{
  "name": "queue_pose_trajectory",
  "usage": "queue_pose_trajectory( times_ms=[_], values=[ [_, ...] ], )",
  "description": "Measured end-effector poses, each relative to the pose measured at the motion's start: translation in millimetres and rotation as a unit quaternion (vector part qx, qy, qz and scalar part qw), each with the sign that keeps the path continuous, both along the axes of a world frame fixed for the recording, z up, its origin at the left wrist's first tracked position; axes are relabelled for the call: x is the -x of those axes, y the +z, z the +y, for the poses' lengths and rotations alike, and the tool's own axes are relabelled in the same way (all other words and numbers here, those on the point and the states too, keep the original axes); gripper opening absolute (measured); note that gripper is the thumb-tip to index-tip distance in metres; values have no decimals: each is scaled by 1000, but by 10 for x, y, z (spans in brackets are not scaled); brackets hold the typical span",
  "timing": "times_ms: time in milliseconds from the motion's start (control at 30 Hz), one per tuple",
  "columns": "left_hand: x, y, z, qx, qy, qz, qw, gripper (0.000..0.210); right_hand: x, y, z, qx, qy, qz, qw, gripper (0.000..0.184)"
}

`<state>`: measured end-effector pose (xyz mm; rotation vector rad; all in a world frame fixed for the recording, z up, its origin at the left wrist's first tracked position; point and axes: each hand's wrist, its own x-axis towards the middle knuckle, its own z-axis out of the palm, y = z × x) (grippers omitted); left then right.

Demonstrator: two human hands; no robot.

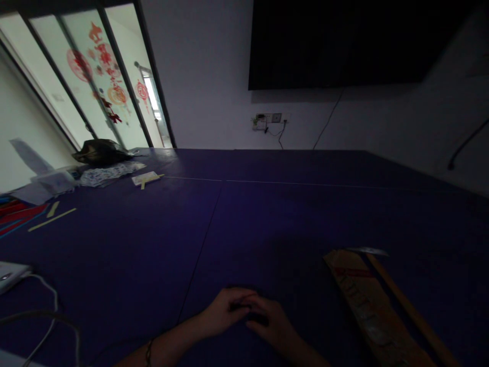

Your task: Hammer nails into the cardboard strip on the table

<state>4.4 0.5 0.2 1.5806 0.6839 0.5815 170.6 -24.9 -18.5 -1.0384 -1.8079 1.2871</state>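
Note:
My left hand [223,312] and my right hand [274,322] rest together low in the middle of the head view, over the dark purple-blue table [267,219]. Their fingers curve inward and touch at the tips, with a dark gap between each thumb and its fingers. I see nothing held in either one. A bracelet [148,352] circles the left wrist. To the right of my right hand lies a long brown cardboard package [369,306] with red print or tape. Beside it is a wooden-handled tool [410,311] with a thin metal head, perhaps a hammer.
A white device [13,275] with a pale cable [55,298] sits at the left edge. Farther back are red and blue strips [23,214], yellow strips [52,220], a small white box [145,178] and a black plastic bag [101,152]. A wall screen [344,41] hangs above sockets [269,120].

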Motion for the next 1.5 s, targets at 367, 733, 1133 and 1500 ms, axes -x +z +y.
queue_pose_trajectory(
  times_ms=[367, 733, 1133, 1500],
  values=[
    [11, -24, 6, -7, 8, 16, 1000, 32, -1, -40, 2, -9, -5, -5, 1000, 34],
    [14, -60, 22, -20, -2, 21, 1000, 32, -1, 6, 1, -12, 1, 0, 1000, 33],
    [2, -57, 8, -9, 10, 9, 1000, 31, -5, -36, 4, -25, 1, 1, 1000, 34],
    [4, -51, 15, -11, 5, 16, 1000, 31, 14, -19, 4, -21, -8, -10, 1000, 34]
  ],
)
